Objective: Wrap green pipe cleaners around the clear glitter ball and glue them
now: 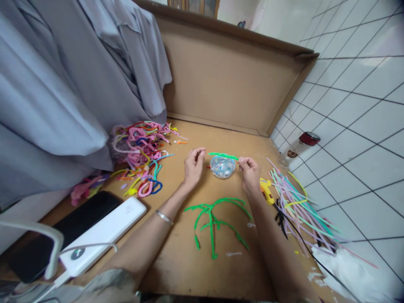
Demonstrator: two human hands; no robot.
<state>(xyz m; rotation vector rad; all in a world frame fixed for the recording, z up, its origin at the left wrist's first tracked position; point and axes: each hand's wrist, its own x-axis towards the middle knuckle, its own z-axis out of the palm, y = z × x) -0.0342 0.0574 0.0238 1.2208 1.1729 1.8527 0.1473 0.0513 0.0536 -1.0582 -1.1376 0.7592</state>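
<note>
In the head view, my right hand [251, 170] pinches the right end of a short green pipe cleaner strip [223, 155]. The strip stretches leftward across the far rim of a small round clear bowl [222, 167] with shiny specks in it. My left hand [194, 166] is close to the strip's left end, a small gap apart. Its thumb and forefinger are drawn together; what is between them, if anything, is too small to see. Nearer me, a branching green pipe cleaner shape [211, 227] lies flat on the brown surface, between my forearms.
To the left are a heap of coloured pipe cleaners [142, 147], a white power bank [104, 235] and a black phone-like slab [91, 214]. On the right are a yellow glue gun [267, 191], loose pastel pipe cleaners [293, 202], a red-lidded jar [299, 147] and white crumpled material [344, 269]. Cardboard [221, 80] stands behind.
</note>
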